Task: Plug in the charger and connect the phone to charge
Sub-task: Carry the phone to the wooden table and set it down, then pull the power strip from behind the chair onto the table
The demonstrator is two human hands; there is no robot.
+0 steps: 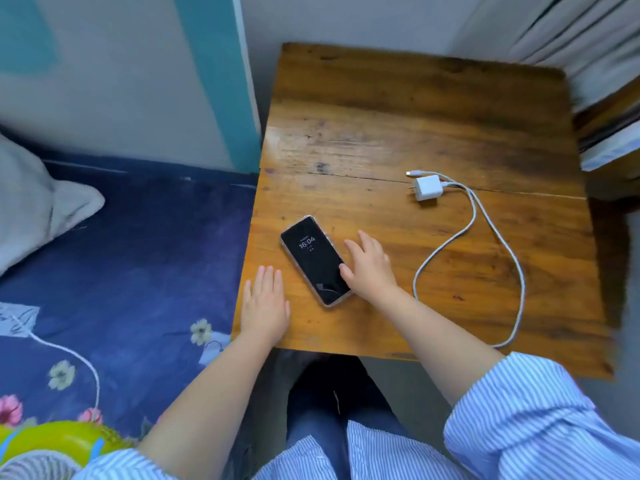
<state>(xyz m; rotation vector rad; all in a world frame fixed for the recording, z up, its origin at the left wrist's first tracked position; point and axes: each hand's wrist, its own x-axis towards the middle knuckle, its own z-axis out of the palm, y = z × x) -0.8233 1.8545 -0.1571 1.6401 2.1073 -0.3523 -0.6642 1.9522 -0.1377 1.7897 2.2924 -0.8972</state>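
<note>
My left hand [265, 301] lies flat and spread on the tabletop [398, 98] at lower centre, holding nothing. My right hand [369, 266], fingers open, touches the phone [313, 259] beside it, perhaps only its edge. The white charger [428, 188] and looped cable [485, 258] lie apart at centre right

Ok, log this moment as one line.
phone: flat on table, uncabled | charger: unplugged, on table | left hand: flat, empty | right hand: open, touching phone
</note>
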